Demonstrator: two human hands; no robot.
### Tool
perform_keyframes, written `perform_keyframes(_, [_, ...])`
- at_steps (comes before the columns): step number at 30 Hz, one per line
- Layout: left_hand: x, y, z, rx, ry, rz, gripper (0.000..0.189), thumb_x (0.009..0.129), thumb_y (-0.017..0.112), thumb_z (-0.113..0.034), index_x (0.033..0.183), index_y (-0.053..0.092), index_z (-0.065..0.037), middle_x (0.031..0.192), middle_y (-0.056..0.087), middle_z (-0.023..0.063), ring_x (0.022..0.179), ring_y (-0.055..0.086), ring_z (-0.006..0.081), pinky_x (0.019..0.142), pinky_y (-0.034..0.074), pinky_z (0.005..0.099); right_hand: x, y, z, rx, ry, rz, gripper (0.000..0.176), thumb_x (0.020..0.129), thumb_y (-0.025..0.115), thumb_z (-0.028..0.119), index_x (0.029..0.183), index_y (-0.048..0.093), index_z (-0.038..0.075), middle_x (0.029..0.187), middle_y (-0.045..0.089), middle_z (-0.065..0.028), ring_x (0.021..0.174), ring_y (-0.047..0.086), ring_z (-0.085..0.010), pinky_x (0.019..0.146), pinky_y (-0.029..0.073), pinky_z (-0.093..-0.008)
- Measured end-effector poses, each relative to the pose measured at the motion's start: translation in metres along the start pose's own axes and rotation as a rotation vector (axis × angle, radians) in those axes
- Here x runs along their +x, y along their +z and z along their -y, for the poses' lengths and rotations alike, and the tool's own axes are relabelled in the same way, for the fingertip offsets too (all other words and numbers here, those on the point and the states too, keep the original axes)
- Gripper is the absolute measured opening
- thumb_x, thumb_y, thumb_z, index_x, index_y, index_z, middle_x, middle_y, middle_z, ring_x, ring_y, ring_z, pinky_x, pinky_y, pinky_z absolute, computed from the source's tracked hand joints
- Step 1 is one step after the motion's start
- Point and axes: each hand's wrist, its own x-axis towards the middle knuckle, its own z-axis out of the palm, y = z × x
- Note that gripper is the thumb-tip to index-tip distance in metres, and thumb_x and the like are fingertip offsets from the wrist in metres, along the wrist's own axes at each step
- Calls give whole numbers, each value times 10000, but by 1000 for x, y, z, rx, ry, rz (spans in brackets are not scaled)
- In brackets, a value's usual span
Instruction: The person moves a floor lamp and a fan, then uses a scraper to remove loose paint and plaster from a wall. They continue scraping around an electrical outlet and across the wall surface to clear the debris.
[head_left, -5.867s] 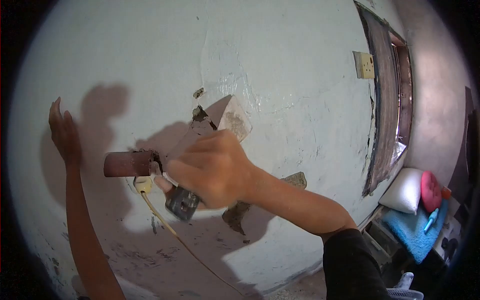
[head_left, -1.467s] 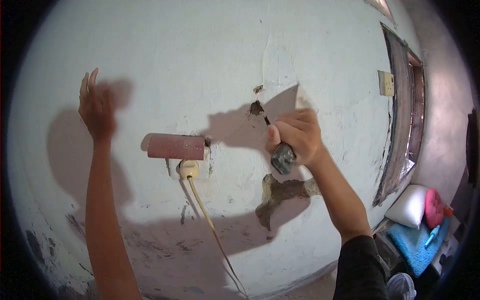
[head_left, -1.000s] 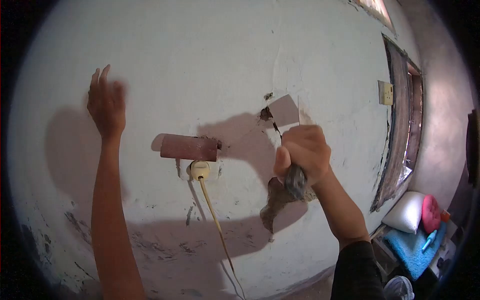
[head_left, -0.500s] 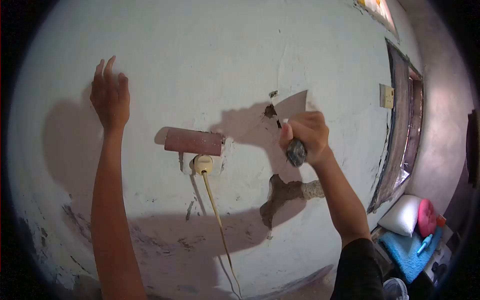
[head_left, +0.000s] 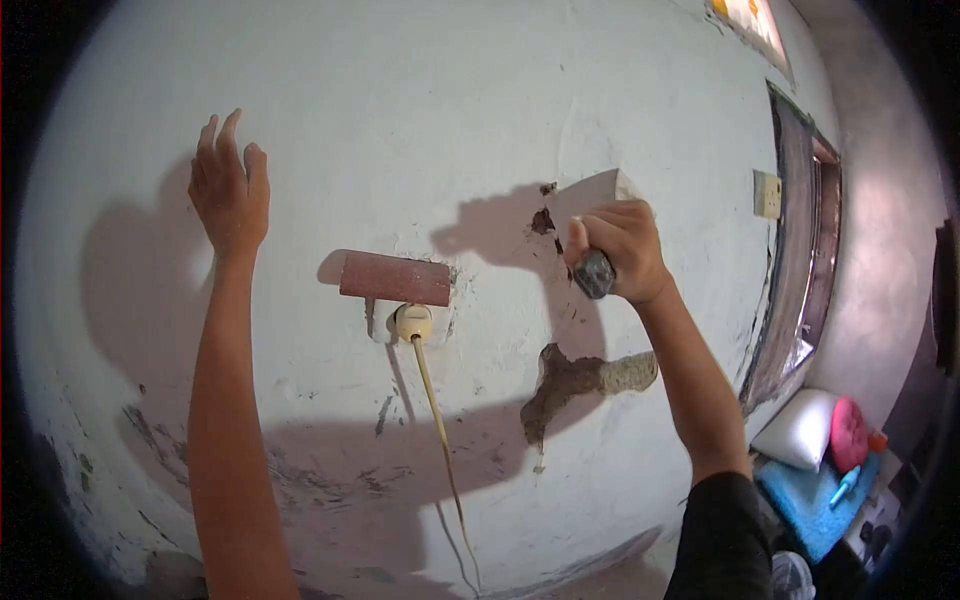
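My right hand (head_left: 620, 250) is wrapped round the dark handle of a scraper (head_left: 594, 273), whose blade lies up against the pale wall (head_left: 480, 120). Just left of the blade, the wall shows small dark holes (head_left: 542, 221). My left hand (head_left: 230, 190) is raised at the upper left with its fingers apart, holding nothing, at or close to the wall. Between the hands a reddish-brown block (head_left: 395, 278) sits on the wall above a cream plug (head_left: 413, 322) with a cable running down.
Below my right hand is a patch of broken plaster (head_left: 570, 385). A wall socket (head_left: 767, 195) and a wooden frame (head_left: 785, 270) stand at the right. Lower right are a white pillow (head_left: 798, 430), a round pink cushion (head_left: 848, 435) and a blue cloth (head_left: 815, 505).
My right hand has moved slightly up with the scraper, and its blade sits a little higher on the wall. The view has shifted slightly.
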Motion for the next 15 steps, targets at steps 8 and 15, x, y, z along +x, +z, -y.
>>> perform_keyframes(8, [2,-2,-3,67,-57,-3,416,970,483,-255,1382,454,-209,1442,424,95,1304,443,284,1056,339,493,-116,-82,90,118,478,415,203,729,668,102,602,510,91,537,465,-88,473,504,-272,466,391,-394])
perform_keyframes(15, [1,-3,9,-106,-116,18,376,992,441,-257,1361,488,-201,1447,447,48,1342,410,247,1084,321,462,-455,-212,420,108,1596,1227,316,855,614,355,961,670,62,909,675,-216,838,645,-402,737,500,-484])
